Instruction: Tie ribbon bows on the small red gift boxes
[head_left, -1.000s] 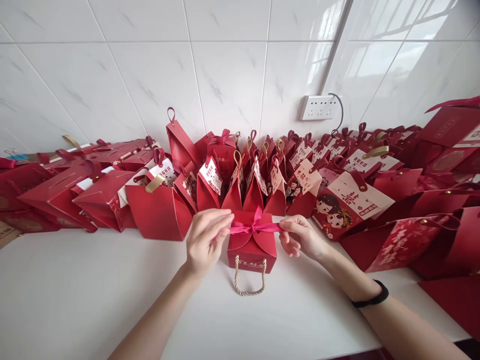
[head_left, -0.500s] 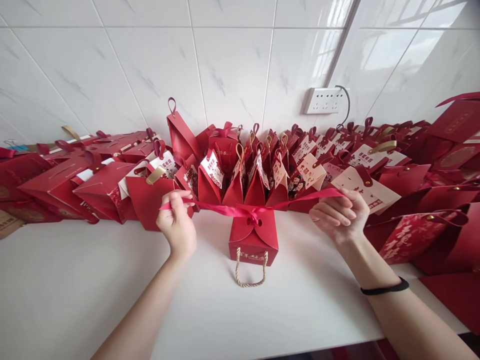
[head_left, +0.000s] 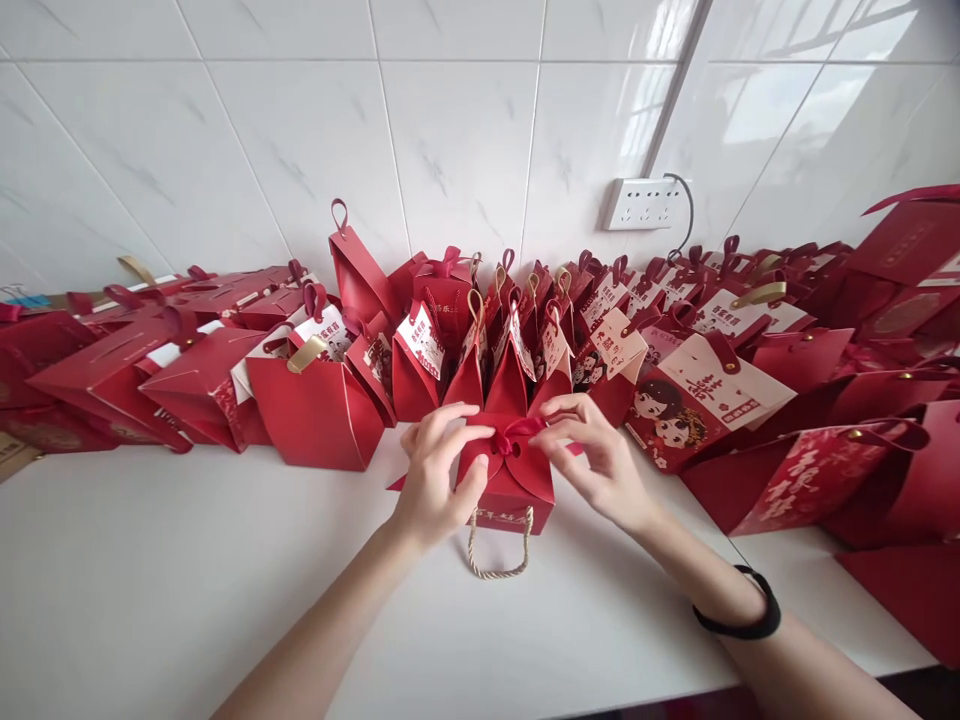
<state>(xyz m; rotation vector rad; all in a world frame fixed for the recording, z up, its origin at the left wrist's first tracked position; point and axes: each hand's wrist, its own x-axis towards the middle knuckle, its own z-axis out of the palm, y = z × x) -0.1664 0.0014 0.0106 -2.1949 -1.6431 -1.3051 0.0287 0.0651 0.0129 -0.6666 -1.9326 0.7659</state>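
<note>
A small red gift box (head_left: 513, 487) with a beige rope handle (head_left: 498, 545) stands on the white counter in front of me. A red ribbon (head_left: 516, 432) is knotted on its top. My left hand (head_left: 437, 476) rests against the box's left side, thumb and fingers pinched at the ribbon by the knot. My right hand (head_left: 597, 458) is at the box's right top, fingers curled on the ribbon's other end. A black band (head_left: 739, 612) circles my right wrist.
Rows of red gift bags (head_left: 315, 405) and tagged boxes (head_left: 709, 395) line the tiled wall from left to right. A white socket strip (head_left: 643, 203) hangs on the wall. Bare white counter (head_left: 150, 580) lies at the left and front.
Both hands had pulled the ribbon ends wide apart to either side; now they have come back together at the knot on top of the box.
</note>
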